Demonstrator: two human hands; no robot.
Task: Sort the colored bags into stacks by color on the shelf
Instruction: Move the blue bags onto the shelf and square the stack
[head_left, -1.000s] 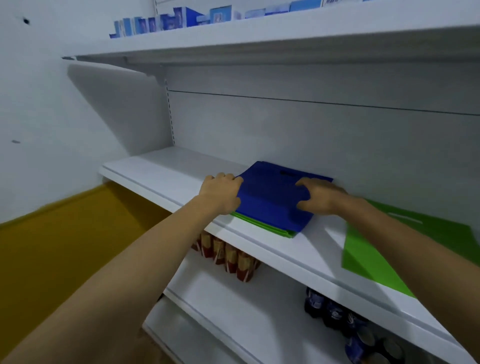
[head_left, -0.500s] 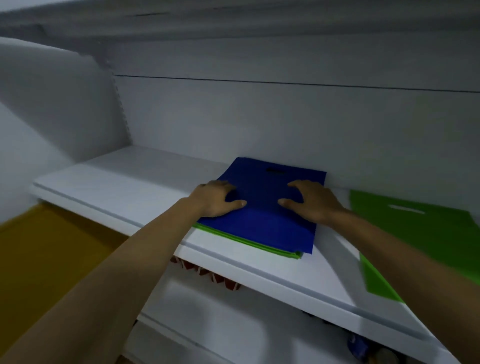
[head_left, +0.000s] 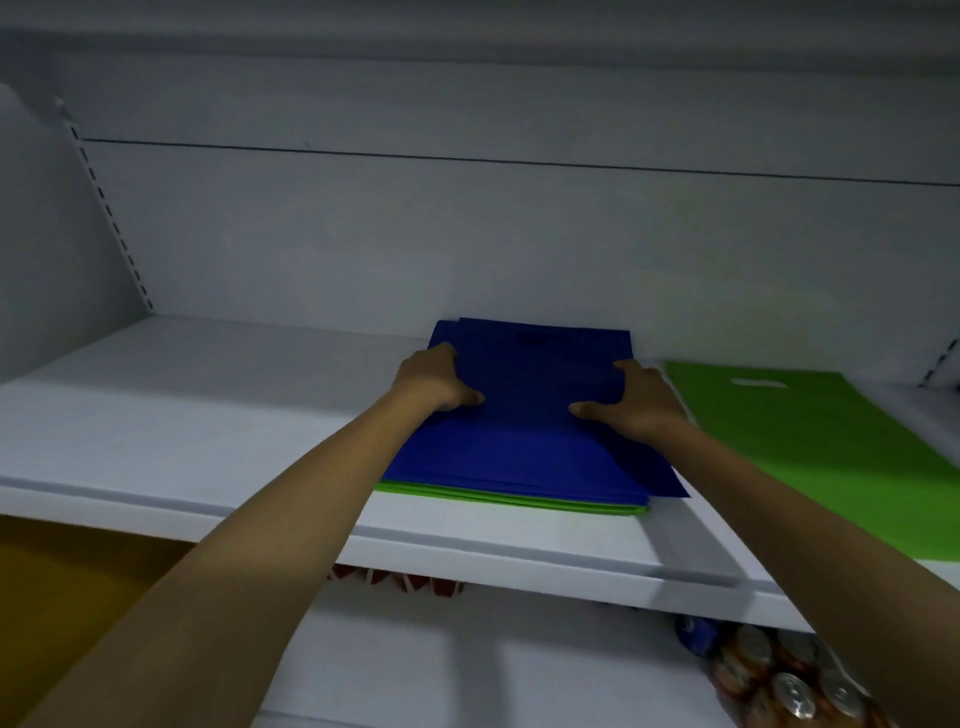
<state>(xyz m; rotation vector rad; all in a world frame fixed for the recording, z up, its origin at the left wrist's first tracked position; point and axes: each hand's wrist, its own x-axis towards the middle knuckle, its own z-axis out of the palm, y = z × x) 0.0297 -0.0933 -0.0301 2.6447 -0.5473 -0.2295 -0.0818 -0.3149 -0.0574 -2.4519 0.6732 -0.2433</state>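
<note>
Peeking in at lower right, cans (head_left: 789, 691) are cut off, uncountable. On the shelf (head_left: 156, 431), the left grip (head_left: 439, 382) and right grip (head_left: 639, 405) clasp the blue bags (head_left: 524, 447) by opposite sides, bags between them. Green sheets (head_left: 519, 500) lie beneath, number unclear. One green bag (head_left: 831, 431) lies at right.

Head-worn camera (sole view), facing forward and down, close to the shelf (head_left: 156, 441)

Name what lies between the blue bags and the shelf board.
Green bags: a thin green edge shows under the blue bags along the stack's front, on the shelf, head view.
</note>
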